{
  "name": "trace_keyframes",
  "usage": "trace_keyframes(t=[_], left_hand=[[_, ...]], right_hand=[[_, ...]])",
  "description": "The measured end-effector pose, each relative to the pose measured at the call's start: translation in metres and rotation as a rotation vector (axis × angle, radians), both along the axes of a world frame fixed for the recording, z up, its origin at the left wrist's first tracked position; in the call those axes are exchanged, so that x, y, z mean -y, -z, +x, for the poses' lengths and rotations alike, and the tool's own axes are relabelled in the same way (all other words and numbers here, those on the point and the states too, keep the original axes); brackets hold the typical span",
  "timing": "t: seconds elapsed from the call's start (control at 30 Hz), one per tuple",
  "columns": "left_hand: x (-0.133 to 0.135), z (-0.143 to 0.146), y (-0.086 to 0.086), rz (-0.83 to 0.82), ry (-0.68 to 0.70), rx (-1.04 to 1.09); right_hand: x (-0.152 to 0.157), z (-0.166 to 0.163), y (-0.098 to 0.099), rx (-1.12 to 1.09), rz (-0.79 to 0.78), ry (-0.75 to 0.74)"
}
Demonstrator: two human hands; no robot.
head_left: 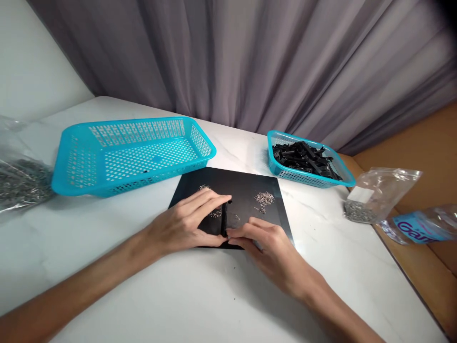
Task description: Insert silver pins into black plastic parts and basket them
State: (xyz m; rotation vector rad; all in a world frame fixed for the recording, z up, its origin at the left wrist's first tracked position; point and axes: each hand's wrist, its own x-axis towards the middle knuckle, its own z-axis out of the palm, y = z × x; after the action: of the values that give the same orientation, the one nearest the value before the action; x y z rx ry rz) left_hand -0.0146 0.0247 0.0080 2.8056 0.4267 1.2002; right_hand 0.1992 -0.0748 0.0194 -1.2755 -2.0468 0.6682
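Observation:
A black mat (246, 188) lies on the white marble table in front of me. On it my left hand (185, 221) pinches a thin black plastic strip (224, 216) between forefinger and thumb, holding it lengthwise. My right hand (266, 243) has its fingertips closed on the strip's near end. Small piles of tiny metal parts (264, 197) lie on the mat, one to the right of the strip and one (204, 188) just beyond my left fingers.
A large turquoise basket (85, 183) sits at the left, nearly bare. A smaller turquoise basket (348, 182) at the back right holds many black strips (307, 157). Plastic bags of metal parts lie at the far left (19, 178) and right (378, 195). The table edge runs along the right.

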Motion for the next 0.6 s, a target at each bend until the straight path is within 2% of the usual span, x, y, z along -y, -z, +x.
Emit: trace_keyframes(t=[0.1,0.23,0.33,0.4,0.47,0.53,0.6], left_hand=[[-0.001,-0.001,0.004,0.085,0.004,-0.011],[-0.002,-0.003,0.007,0.123,0.008,-0.014],[-0.001,-0.004,0.002,0.137,0.007,-0.01],[0.0,-0.003,-0.004,0.083,0.011,-0.012],[0.001,-0.002,-0.011,-0.023,-0.001,-0.007],[-0.001,-0.002,-0.014,-0.128,-0.024,0.009],[-0.003,-0.003,-0.014,-0.205,-0.06,0.029]], right_hand=[[0.001,-0.005,0.003,0.076,0.06,-0.011],[0.004,-0.012,0.006,0.171,0.056,-0.006],[0.004,-0.01,0.002,0.15,0.044,-0.034],[0.002,-0.002,-0.003,0.11,0.039,-0.018],[-0.001,0.01,-0.006,0.156,0.089,0.099],[-0.005,0.022,-0.004,0.319,0.189,0.267],[-0.008,0.029,0.002,0.516,0.258,0.364]])
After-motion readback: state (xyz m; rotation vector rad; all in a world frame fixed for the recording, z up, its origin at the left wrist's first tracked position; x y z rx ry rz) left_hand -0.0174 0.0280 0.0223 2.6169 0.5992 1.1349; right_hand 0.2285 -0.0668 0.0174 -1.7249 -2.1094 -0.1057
